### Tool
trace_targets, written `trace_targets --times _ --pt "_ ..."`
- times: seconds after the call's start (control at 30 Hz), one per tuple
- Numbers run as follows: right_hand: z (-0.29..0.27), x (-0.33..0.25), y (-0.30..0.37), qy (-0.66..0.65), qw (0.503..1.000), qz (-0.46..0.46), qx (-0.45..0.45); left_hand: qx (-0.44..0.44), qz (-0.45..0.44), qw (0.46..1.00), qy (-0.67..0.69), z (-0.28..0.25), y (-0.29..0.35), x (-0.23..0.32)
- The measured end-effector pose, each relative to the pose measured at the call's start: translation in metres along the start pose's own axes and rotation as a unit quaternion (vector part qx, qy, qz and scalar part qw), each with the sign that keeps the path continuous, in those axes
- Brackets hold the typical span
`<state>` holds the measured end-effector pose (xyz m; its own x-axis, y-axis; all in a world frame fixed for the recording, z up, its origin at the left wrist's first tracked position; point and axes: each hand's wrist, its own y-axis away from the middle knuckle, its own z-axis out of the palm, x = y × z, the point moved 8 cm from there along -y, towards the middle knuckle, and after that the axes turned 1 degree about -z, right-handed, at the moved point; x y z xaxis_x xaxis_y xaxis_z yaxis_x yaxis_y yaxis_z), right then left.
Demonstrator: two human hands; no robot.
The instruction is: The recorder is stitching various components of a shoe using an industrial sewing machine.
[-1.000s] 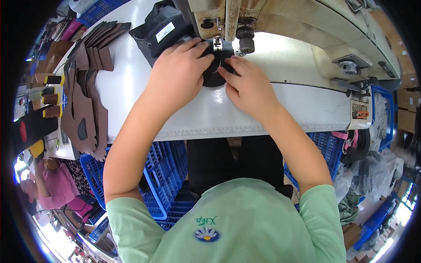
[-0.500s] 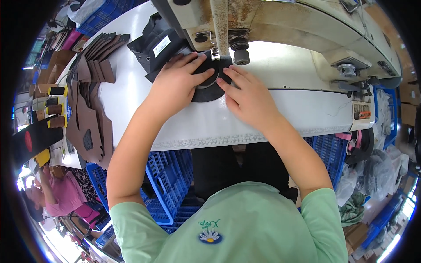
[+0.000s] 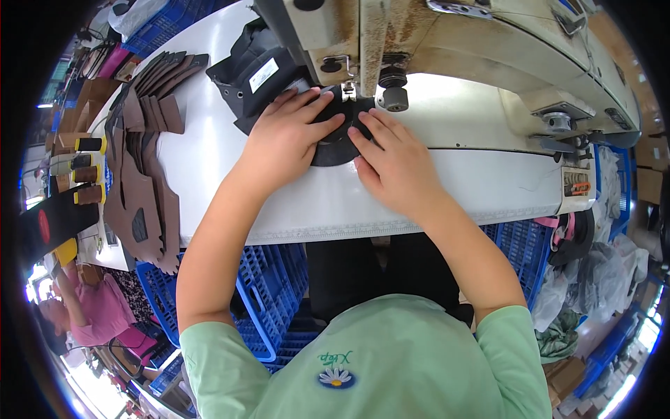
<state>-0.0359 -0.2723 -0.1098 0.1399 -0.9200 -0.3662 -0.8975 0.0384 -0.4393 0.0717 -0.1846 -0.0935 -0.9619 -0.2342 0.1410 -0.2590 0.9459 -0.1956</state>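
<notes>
Under the presser foot (image 3: 348, 91) of a sewing machine lies a black curved piece (image 3: 335, 154), its rounded edge toward me. My left hand (image 3: 287, 145) rests on its left side with the fingers stretched out and spread. On its right side, my right hand (image 3: 396, 159) presses with extended fingertips close to the foot. Black material with eyelets and a white label (image 3: 264, 75), resembling a shoe upper, is bunched beyond my left hand. Whether it joins the curved piece is hidden by that hand. The needle tip is too small to make out.
Brown cut pieces (image 3: 136, 188) lie stacked on the white table (image 3: 460, 185) at left, beside thread spools (image 3: 87, 174). The machine's arm (image 3: 502, 63) spans the far right. Blue crates (image 3: 269, 293) stand below the table edge. A person in pink (image 3: 105, 311) is at lower left.
The view has shifted slightly, so the machine appears a little further right and lower. Both hands stay on the black piece, with only slight finger movement.
</notes>
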Motion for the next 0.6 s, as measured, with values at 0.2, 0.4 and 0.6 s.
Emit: trace_targets --times 0.2,0.4,0.6 --pt "-0.001 0.002 -0.006 0.001 1.0 0.004 0.008 0.017 0.005 1.0 -0.012 0.002 -0.006 -0.007" --pt "-0.004 -0.001 -0.006 -0.005 1.0 -0.009 0.023 0.044 -0.01 0.999 0.01 -0.001 -0.011 -0.013" --pt "-0.005 -0.003 -0.005 -0.012 0.999 -0.029 0.027 0.025 -0.018 0.996 0.08 -0.008 -0.012 -0.023"
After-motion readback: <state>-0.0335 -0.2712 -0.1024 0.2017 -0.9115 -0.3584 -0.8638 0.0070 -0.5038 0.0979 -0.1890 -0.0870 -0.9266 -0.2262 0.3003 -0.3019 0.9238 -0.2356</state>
